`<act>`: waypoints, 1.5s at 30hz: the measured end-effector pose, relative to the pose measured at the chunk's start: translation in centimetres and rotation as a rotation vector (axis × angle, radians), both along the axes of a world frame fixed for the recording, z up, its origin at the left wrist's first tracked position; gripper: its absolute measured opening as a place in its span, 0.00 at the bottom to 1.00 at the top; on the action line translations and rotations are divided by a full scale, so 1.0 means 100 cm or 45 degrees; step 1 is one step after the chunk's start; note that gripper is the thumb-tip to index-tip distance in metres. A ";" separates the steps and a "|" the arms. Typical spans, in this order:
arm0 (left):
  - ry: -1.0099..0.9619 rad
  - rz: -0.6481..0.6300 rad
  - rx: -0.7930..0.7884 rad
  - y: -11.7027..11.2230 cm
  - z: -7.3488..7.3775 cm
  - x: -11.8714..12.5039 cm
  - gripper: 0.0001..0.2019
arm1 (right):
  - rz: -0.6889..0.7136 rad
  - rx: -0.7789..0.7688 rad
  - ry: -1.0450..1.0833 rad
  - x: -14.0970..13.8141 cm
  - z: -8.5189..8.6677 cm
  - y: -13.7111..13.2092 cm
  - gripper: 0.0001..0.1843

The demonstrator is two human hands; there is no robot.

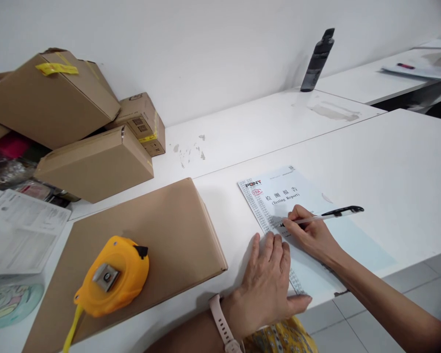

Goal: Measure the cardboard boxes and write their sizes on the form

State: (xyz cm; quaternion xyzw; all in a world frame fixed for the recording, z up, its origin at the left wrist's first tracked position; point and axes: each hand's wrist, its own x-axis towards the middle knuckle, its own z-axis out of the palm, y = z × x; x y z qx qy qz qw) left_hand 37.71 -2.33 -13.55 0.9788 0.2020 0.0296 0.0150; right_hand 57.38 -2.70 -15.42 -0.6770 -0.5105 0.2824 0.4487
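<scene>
My right hand (310, 233) grips a pen (327, 214) with a black cap on its back end and a clear barrel. The pen's tip is at the surface of a pale blue testing report (297, 191), close to its left side; whether it touches the paper I cannot tell. Flat on the lower left edge of the report and the white table lies my left hand (266, 284), fingers stretched out and thumb apart, holding nothing. A pink watch band is on that wrist. Part of the report's lower print is hidden by both hands.
To the left, a yellow tape measure (113, 277) rests on a flat cardboard box (169, 220). Several cardboard boxes (95, 162) are piled behind it, beside printed papers (22, 230). A dark bottle (317, 61) stands by the wall. The table's front edge (422, 260) runs at lower right.
</scene>
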 end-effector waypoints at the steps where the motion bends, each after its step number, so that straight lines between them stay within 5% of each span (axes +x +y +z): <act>1: 0.000 0.000 -0.004 0.000 0.000 0.000 0.44 | -0.005 0.004 0.002 0.000 0.001 0.000 0.17; 37: -0.030 0.006 -0.038 -0.001 -0.002 0.000 0.44 | -0.084 0.017 -0.036 0.005 -0.004 0.000 0.15; 41: -0.066 0.006 -0.081 -0.001 -0.006 -0.002 0.44 | -0.119 0.072 -0.239 0.012 -0.004 0.003 0.06; 45: -0.112 0.025 -0.147 -0.002 -0.011 -0.001 0.44 | 0.074 0.179 -0.649 0.018 -0.008 0.006 0.24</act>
